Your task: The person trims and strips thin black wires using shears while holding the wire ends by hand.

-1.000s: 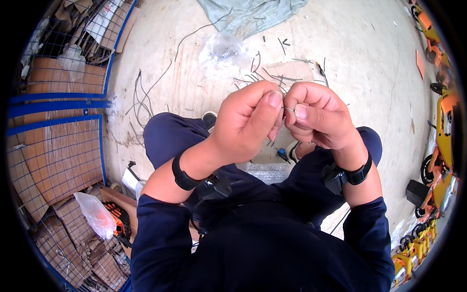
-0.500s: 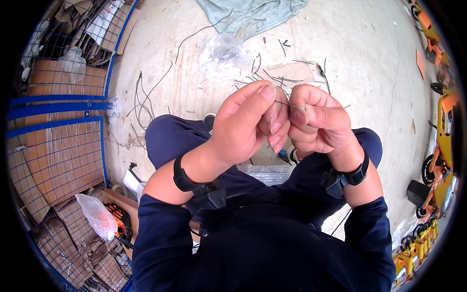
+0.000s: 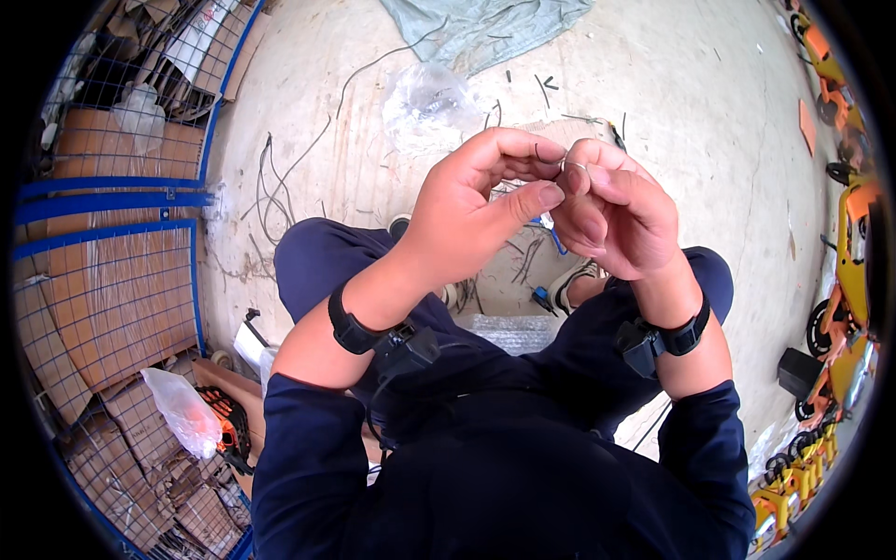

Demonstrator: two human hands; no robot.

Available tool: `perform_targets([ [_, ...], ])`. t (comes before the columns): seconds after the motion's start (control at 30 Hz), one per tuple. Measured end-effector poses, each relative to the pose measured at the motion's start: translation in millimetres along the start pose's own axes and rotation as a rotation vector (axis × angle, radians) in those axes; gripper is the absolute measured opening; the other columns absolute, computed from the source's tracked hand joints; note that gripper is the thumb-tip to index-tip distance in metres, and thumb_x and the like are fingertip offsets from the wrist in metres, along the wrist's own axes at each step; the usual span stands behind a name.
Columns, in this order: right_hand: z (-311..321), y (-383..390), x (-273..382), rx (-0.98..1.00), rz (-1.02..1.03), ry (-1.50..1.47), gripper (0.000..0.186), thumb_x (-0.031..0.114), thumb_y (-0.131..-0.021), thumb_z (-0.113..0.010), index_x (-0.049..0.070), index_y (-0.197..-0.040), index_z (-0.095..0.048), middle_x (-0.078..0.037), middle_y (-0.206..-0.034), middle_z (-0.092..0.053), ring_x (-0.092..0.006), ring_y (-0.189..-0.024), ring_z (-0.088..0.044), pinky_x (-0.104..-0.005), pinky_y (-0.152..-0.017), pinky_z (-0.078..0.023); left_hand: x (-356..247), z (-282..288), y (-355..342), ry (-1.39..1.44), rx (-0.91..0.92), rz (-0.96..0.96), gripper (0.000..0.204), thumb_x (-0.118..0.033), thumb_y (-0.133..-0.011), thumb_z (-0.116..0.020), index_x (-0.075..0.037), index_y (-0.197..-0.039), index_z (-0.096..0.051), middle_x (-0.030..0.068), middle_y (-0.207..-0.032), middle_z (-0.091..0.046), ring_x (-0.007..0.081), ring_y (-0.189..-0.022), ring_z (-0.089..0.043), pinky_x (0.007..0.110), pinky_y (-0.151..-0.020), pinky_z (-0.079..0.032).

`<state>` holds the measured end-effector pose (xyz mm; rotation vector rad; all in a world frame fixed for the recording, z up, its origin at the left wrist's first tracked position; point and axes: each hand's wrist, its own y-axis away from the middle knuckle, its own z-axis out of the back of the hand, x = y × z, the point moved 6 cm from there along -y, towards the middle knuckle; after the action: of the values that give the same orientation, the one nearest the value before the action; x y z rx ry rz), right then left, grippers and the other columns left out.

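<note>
A thin wire (image 3: 578, 165), pale and curved at one end, runs between my two hands in front of my knees. My right hand (image 3: 623, 213) pinches its pale end between thumb and fingers. On the other side, my left hand (image 3: 476, 201) has its fingers curled around a short dark stretch of the wire, with the thumb held lower and apart from the index finger. The fingertips of both hands nearly touch, and part of the wire is hidden among them. Each wrist wears a black strap with a small black device.
Dark wire offcuts (image 3: 527, 261) lie on the floor between my feet. Ahead are a clear plastic bag (image 3: 429, 105), a long cable (image 3: 289, 177) and a green-grey sheet (image 3: 485, 28). Blue mesh cages (image 3: 117, 199) with cardboard stand left; yellow-orange wheeled machines (image 3: 854, 229) line the right.
My left hand has turned and its thumb has dropped away from the index finger. Both hands have risen slightly, and the wire's pale end now curves at my right fingers.
</note>
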<state>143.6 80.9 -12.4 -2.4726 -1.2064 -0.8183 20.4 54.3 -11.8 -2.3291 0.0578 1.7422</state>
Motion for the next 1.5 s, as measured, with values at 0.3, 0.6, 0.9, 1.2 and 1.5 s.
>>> perform_targets([
  [0.3,5,6,3,-0.139,-0.003,0.254,0.021,0.020,-0.098,-0.051,0.003,-0.087,-0.056,-0.006,-0.065,-0.057,-0.0080,-0.050,-0.045,-0.0202,-0.046,-0.035,5,0,-2,0.036,0.007,0.084,0.017,-0.008,-0.091,-0.064,0.000,-0.105,-0.057,0.0024,-0.095,-0.059,0.0083,-0.091,-0.060,0.024,-0.079,-0.049],
  [0.6,11,7,10,-0.195,-0.025,0.363,0.020,0.021,-0.098,-0.053,0.004,-0.090,-0.058,-0.004,-0.070,-0.060,-0.0080,-0.056,-0.050,-0.0198,-0.051,-0.039,5,1,-3,-0.057,0.029,0.015,0.010,-0.012,-0.095,-0.057,-0.003,-0.098,-0.054,0.0018,-0.090,-0.056,0.0101,-0.084,-0.055,0.025,-0.077,-0.047],
  [0.9,8,9,20,-0.198,0.123,0.878,0.013,0.013,-0.097,-0.055,0.002,-0.098,-0.061,0.001,-0.078,-0.060,-0.0032,-0.069,-0.050,-0.0188,-0.061,-0.041,6,4,3,-0.169,0.143,0.283,0.013,-0.012,-0.096,-0.056,-0.002,-0.102,-0.051,-0.0011,-0.087,-0.054,0.0040,-0.077,-0.049,0.020,-0.066,-0.041],
  [1.2,8,13,16,-0.174,-0.193,0.658,0.014,0.015,-0.096,-0.054,0.002,-0.094,-0.059,0.005,-0.069,-0.050,-0.0026,-0.057,-0.039,-0.0195,-0.050,-0.030,-7,13,1,-0.383,0.096,0.259,0.013,-0.014,-0.094,-0.061,-0.001,-0.095,-0.063,-0.0002,-0.088,-0.062,0.0047,-0.079,-0.052,0.021,-0.069,-0.043],
  [1.5,9,16,50,0.112,0.075,-0.022,0.011,0.013,-0.097,-0.042,0.004,-0.098,-0.050,0.005,-0.060,-0.038,-0.0064,-0.049,-0.032,-0.0223,-0.045,-0.032,7,62,-11,-0.423,-0.046,0.291,0.018,-0.017,-0.095,-0.059,0.000,-0.094,-0.064,0.0001,-0.088,-0.062,0.0060,-0.076,-0.048,0.021,-0.070,-0.041],
])
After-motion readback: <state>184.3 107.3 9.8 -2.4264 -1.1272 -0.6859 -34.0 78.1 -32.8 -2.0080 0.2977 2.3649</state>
